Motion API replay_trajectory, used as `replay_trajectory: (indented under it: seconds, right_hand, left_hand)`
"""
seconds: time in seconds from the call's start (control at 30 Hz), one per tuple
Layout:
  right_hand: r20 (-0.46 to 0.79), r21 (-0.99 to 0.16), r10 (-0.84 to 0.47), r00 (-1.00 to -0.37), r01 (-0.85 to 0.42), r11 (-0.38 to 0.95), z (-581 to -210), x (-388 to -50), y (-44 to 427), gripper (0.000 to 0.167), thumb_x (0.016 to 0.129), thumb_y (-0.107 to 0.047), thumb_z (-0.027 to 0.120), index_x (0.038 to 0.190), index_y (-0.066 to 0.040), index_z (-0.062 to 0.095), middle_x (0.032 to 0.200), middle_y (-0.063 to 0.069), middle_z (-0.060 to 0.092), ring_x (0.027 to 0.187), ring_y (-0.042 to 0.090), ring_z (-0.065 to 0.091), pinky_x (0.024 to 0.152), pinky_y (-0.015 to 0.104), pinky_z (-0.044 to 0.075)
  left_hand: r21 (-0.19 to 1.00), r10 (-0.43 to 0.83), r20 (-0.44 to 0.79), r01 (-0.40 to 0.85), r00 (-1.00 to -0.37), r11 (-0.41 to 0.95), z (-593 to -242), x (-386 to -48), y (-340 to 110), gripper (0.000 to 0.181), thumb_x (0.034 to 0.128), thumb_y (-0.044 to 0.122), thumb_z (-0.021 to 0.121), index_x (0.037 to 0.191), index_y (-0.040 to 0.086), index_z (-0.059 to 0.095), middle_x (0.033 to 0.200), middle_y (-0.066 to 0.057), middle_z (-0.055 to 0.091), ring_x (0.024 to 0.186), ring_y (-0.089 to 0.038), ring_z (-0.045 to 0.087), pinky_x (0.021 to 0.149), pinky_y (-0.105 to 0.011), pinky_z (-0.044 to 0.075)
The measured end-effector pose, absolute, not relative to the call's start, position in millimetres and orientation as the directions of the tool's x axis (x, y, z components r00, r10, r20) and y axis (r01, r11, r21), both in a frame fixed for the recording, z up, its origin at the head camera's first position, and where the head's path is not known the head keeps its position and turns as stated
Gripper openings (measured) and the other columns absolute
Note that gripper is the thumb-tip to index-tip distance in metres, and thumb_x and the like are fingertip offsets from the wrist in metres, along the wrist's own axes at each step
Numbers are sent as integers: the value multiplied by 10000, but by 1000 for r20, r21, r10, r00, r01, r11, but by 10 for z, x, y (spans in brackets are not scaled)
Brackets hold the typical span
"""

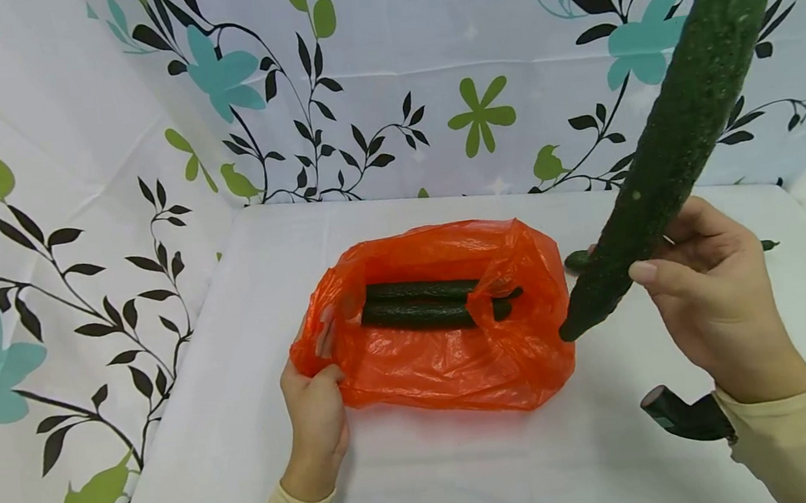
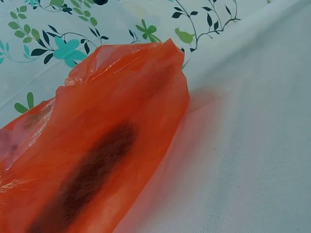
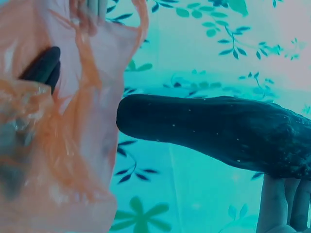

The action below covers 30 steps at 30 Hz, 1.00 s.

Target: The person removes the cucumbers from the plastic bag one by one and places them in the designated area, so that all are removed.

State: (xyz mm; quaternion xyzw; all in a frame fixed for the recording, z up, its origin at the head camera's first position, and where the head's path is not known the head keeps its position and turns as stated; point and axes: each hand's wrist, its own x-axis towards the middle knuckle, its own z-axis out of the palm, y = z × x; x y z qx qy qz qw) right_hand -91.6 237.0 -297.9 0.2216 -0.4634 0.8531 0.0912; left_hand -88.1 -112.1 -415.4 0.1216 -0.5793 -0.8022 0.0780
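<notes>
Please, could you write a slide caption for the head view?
Right hand holds one cucumber; left hand grips an orange-red bag with more cucumbers inside.

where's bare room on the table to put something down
Bare: table between left hand and patterned cloth; also the near side of the bag, between wrist cameras. Crowded: right of the bag, where right hand and its cucumber partly hide something green.

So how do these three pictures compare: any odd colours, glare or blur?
Head: fairly clear and even light, with small glints on the bag; left wrist: softer, a cucumber inside showing as a blurry dark shape, a reddish tint on the table beside the bag; right wrist: strong blue-green cast, the backdrop bleached at upper right.
</notes>
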Motion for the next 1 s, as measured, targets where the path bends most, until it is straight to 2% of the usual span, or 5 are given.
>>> replay_trajectory:
  seconds: [0.17, 0.4, 0.6, 0.77, 1.0]
  right_hand:
    - [419, -744, -38, -907, -319, -587, -3055, -942, 2597, 495, 880, 279, 393, 1343, 141, 504, 1170, 199, 608, 1010, 309, 645, 917, 396, 552]
    - [377, -708, -40, -926, -260, -656, -3206, -975, 2863, 494, 934, 229, 331, 1394, 116, 472, 1212, 192, 595, 1035, 321, 633, 888, 398, 545]
    - [312, -769, -2, -950, -251, -587, -3302, -973, 3037, 490, 955, 203, 371, 1422, 91, 468, 1224, 158, 587, 1016, 281, 639, 873, 359, 563]
    - [309, -800, 53, -950, -289, -526, -3396, -1003, 3166, 529, 917, 268, 406, 1427, 135, 449, 1235, 191, 615, 1009, 276, 663, 865, 333, 580]
    - [341, -897, 131, -931, -364, -250, -3501, -1032, 3304, 577, 817, 334, 526, 1370, 174, 493, 1228, 181, 656, 1044, 249, 655, 849, 274, 577]
  left_hand:
    - [945, -262, -100, -9, -960, -326, -4158, -883, -1118, 677, 860, -191, 335, 1515, -20, 303, 1501, -46, 460, 1385, -180, 445, 1138, -339, 370]
    - [944, -256, -93, -4, -962, -329, -4159, -884, -1108, 673, 859, -194, 330, 1510, -20, 312, 1496, -42, 471, 1383, -178, 447, 1139, -342, 370]
    - [944, -252, -86, 2, -964, -331, -4161, -890, -1105, 686, 855, -197, 320, 1516, -11, 311, 1493, -30, 473, 1389, -169, 439, 1143, -344, 364]
    - [942, -249, -74, 15, -966, -336, -4162, -892, -1097, 700, 852, -205, 317, 1522, -3, 316, 1497, -28, 477, 1394, -169, 435, 1146, -344, 359]
    - [945, -251, -87, 1, -964, -328, -4149, -885, -1090, 687, 862, -186, 335, 1524, -6, 303, 1506, -47, 444, 1374, -207, 442, 1134, -364, 380]
